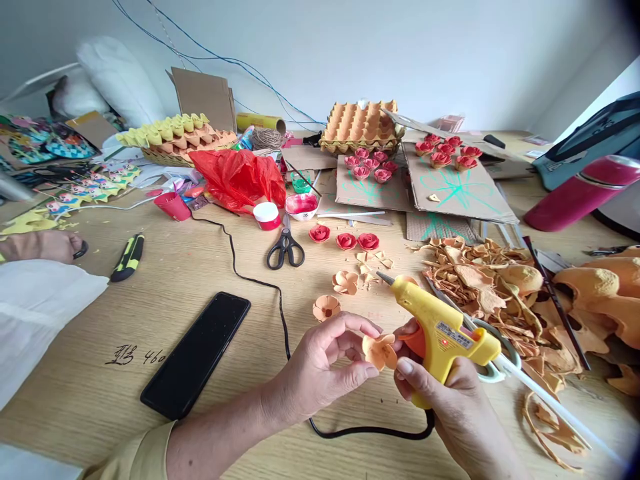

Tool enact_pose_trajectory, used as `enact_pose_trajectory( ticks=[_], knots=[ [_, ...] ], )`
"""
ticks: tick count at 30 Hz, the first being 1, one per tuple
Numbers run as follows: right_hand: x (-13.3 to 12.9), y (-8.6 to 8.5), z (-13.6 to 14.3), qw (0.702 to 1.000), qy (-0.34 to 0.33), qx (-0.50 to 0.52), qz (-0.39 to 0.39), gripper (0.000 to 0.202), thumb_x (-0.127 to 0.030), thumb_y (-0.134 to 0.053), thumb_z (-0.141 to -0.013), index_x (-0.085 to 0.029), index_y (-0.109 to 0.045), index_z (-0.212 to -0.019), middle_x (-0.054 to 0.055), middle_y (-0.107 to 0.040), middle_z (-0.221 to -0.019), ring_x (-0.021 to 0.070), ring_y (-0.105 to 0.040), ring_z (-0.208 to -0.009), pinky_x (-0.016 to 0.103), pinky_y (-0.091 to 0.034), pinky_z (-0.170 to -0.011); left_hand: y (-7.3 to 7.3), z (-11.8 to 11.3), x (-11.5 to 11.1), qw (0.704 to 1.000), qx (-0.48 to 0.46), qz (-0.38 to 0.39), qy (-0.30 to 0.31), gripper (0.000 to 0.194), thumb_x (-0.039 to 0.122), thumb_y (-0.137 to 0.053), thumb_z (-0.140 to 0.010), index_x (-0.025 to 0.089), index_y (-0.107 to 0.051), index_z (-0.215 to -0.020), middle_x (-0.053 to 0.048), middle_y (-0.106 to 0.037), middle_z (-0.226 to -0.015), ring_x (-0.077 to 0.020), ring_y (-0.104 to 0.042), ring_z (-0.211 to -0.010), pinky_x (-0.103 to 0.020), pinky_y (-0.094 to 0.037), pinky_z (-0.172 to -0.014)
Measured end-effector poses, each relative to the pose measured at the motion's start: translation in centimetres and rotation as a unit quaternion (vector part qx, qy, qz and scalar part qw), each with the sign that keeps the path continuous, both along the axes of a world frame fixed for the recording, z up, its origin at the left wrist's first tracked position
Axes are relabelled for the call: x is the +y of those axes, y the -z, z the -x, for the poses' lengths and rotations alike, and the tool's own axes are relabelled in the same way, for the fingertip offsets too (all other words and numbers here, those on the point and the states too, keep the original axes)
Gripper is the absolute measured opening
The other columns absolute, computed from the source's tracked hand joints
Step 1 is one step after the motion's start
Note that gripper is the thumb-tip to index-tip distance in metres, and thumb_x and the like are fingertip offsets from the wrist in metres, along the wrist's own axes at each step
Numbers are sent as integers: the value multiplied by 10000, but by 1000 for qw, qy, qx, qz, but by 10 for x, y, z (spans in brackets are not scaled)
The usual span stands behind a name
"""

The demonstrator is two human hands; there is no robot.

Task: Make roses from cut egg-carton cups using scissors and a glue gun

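My left hand [330,363] pinches a small orange flower [380,351], cut from egg-carton pulp, between thumb and fingers. In my right hand [450,400] is a yellow glue gun [440,333], its nozzle pointing up and to the left, with a white glue stick [545,393] out of its back. The right fingertips also come up to the flower's edge. Two more orange carton flowers, an open one [345,282] and a cup-shaped one [326,308], lie just beyond my hands. Three red paper roses [346,241] sit in a row farther back.
Carton scraps [480,273] heap at the right, beside a pink flask [583,193]. Scissors [285,247], a phone [196,353] and a utility knife [128,257] lie leftward. The black cord [283,313] crosses the table. Cardboard [460,190] bears red roses. Another person's hand [50,245] rests far left.
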State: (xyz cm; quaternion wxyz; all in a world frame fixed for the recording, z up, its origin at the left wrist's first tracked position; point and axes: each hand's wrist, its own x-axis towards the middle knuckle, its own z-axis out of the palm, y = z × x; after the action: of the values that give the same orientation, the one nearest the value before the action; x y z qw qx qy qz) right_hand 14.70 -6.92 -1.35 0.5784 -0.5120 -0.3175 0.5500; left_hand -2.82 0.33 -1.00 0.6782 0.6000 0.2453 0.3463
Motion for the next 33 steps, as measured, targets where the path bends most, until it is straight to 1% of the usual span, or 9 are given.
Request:
enact_pose_trajectory(
  ticks=[3, 7, 12, 16, 22, 24, 28, 31, 33],
  knots=[
    [-1, 0, 0, 1000, -2, -11, 6, 384, -449, -833, -737, -206, -655, -975, 37, -652, -857, 103, -495, -535, 255, -433, -480, 1, 1, 0, 1000, -12, -14, -4, 206, 221, -717, -874, 178, -655, -1066, -85, -665, -1060, -195, -677, -992, -299, -578, -851],
    [-2, -6, 4, 999, 12, -17, 25, 396, -469, -839, -721, -206, -662, -959, 32, -637, -837, 117, -495, -579, 265, -439, -520, -1, 1, 0, 1000, -7, 14, 1, 185, 271, -638, -947, 169, -663, -1099, -76, -663, -1052, -149, -684, -878, -280, -601, -799],
    [-4, -12, 9, 998, 31, -40, 46, 391, -486, -856, -686, -220, -683, -915, 27, -640, -837, 138, -503, -627, 281, -450, -556, -2, 1, 2, 997, -20, 74, -2, 223, 296, -696, -909, 162, -644, -1080, -58, -678, -959, -160, -697, -868, -258, -619, -716],
    [-5, -5, 10, 998, 35, -28, 43, 371, -465, -850, -705, -230, -686, -941, 14, -636, -794, 124, -481, -601, 267, -430, -541, 0, 2, 4, 996, -6, 92, -11, 237, 315, -703, -902, 146, -653, -1060, -48, -683, -897, -133, -682, -767, -227, -600, -645],
    [-3, 17, 9, 996, 23, -86, 4, 390, -484, -824, -734, -231, -692, -1000, 29, -663, -806, 141, -522, -598, 275, -451, -528, 2, -3, -1, 998, 47, 28, -32, 137, 269, -689, -894, 147, -710, -954, -66, -725, -895, -147, -698, -776, -246, -591, -697],
    [-4, 21, 9, 995, 10, -99, 5, 381, -496, -809, -750, -230, -697, -997, 26, -659, -778, 150, -539, -604, 283, -466, -539, 4, -5, -2, 997, 61, 26, -45, 95, 233, -698, -868, 153, -696, -919, -52, -725, -856, -138, -690, -733, -234, -578, -664],
    [-4, 20, 12, 994, 12, -109, 2, 436, -531, -834, -700, -233, -696, -987, 40, -672, -777, 195, -597, -660, 309, -504, -559, 10, -6, -3, 990, 110, 19, -87, 70, 201, -664, -848, 158, -631, -893, -29, -688, -793, -114, -639, -601, -208, -529, -523],
    [-3, 15, 17, 992, 29, -123, -13, 442, -507, -866, -659, -251, -678, -967, 37, -676, -786, 216, -627, -697, 328, -541, -592, 12, -6, -3, 981, 154, -55, -108, 58, 155, -651, -836, 164, -618, -884, -26, -688, -805, -121, -663, -653, -208, -549, -571],
    [-2, 11, 19, 989, 28, -144, -20, 374, -465, -852, -692, -265, -658, -941, 29, -676, -795, 214, -636, -701, 335, -558, -618, 12, -6, -4, 979, 156, -72, -106, 39, 160, -639, -853, 166, -603, -866, -23, -680, -802, -120, -669, -669, -200, -553, -575]
  ],
)
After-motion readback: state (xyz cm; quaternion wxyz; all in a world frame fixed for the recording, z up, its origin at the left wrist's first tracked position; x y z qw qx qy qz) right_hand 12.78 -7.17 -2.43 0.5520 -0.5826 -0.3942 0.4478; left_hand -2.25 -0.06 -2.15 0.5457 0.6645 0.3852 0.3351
